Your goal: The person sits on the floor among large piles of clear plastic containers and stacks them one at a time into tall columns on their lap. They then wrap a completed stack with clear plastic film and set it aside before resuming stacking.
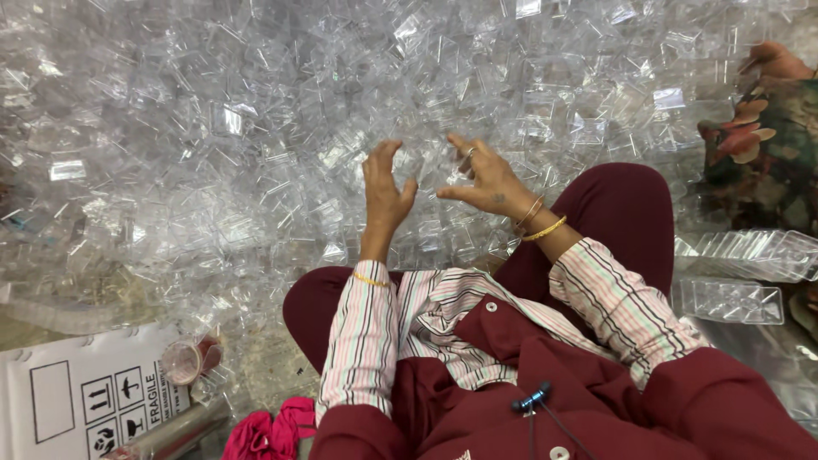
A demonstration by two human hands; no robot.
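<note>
I sit on the floor facing a huge heap of small clear plastic pieces (pixel 256 128) that fills the upper part of the view. My left hand (pixel 383 192) is raised over the heap's near edge, fingers spread and curled. My right hand (pixel 486 179) is level with it, fingers apart, a ring on one finger and gold bangles at the wrist. Whether a clear piece sits between the two hands is too hard to see against the heap. My striped sleeves and dark red garment fill the bottom of the view.
Stacked clear plastic trays (pixel 750 255) lie at the right, with another tray (pixel 728 300) below them. Another person's patterned sleeve (pixel 758 128) shows at the right edge. A white carton flap (pixel 85 396), a small cup (pixel 189 359), a metal tube (pixel 175 434) and pink cloth (pixel 273 430) lie bottom left.
</note>
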